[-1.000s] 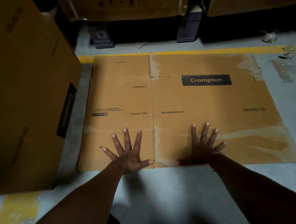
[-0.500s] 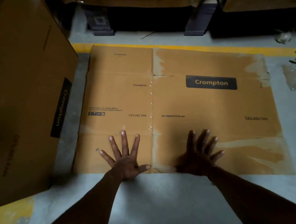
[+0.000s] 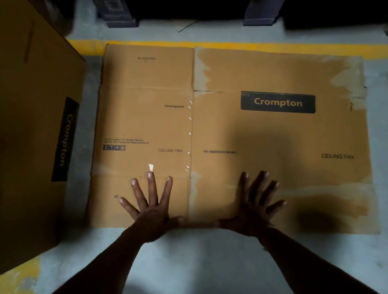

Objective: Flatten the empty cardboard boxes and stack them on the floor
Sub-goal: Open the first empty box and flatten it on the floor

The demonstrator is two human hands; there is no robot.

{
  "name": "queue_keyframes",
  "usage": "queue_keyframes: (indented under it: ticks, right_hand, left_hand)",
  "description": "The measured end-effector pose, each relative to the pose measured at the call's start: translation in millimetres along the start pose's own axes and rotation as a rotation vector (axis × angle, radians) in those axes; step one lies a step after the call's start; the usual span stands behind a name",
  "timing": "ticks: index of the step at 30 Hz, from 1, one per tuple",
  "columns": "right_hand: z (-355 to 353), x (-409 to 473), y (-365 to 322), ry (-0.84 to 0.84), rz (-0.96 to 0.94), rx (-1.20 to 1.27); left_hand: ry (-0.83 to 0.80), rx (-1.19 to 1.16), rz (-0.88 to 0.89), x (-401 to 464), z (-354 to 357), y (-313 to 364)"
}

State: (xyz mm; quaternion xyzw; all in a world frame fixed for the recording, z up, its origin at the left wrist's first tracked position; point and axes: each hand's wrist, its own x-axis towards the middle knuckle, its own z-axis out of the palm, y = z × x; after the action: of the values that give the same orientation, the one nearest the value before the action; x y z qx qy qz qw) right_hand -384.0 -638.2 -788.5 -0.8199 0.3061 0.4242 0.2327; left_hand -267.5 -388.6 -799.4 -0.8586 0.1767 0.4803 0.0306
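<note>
Both hands lie spread, fingers straight, pressing on the near edge of the flattened box [image 3: 249,138]: the left hand [image 3: 152,211] on the narrower panel, the right hand [image 3: 254,205] just across the centre crease. Beyond the fingertips the sheet lies flat on the grey floor [image 3: 206,271]. It looks light, stiff and springy at its folds; gripping an outer edge should suit it best. It is brown, scuffed, printed "Crompton" and "CEILING FAN". An upright box [image 3: 14,128] stands left of the left hand.
</note>
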Motion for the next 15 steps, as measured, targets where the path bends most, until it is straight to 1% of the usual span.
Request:
queue_keyframes:
  ticks: [2, 9, 15]
  right_hand:
    - [2, 0, 1, 0.023, -0.004, -0.001]
    - [4, -1, -22, 0.141, 0.006, 0.03]
    - [4, 2, -29, 0.158, 0.051, -0.012]
  left_hand:
    - [0.011, 0.008, -0.017, 0, 0, 1]
    - [0.093, 0.0, 0.015, -2, 5, -4]
    - [0.086, -0.063, 0.108, -5, 3, -9]
